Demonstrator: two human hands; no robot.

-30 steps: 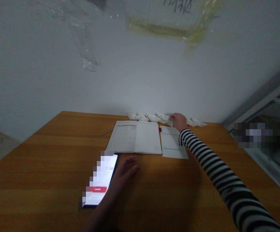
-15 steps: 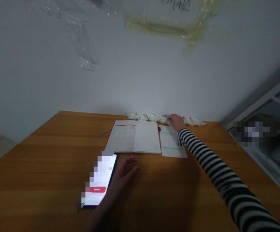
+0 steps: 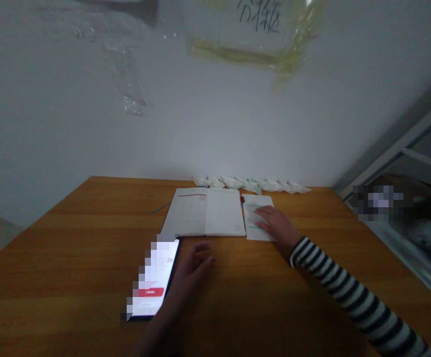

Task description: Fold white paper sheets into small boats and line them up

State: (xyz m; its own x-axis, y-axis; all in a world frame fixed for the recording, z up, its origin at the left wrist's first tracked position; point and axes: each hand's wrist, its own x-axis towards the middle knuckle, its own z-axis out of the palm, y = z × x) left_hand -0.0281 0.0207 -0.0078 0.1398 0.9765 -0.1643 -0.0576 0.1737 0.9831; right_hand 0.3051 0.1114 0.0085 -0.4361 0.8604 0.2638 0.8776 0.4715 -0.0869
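Note:
My right hand (image 3: 275, 224), in a black-and-white striped sleeve, lies flat with fingers stretched on a small white paper sheet (image 3: 257, 206) to the right of an open notebook (image 3: 205, 211). A row of several small white folded paper pieces (image 3: 250, 183) lines the wall behind. My left hand (image 3: 193, 267) rests on the wooden table (image 3: 70, 258) with fingers loosely apart, beside a lit phone (image 3: 154, 282) that lies flat to its left. Neither hand holds anything.
A red pen or marker (image 3: 242, 208) lies along the notebook's right edge. A white wall with a taped sheet (image 3: 252, 29) rises behind the table. A metal-framed window or rack (image 3: 404, 198) stands at the right.
My right hand has drawn back from the row of folded paper pieces at the wall and now lies on the white sheet. The left hand has stayed put.

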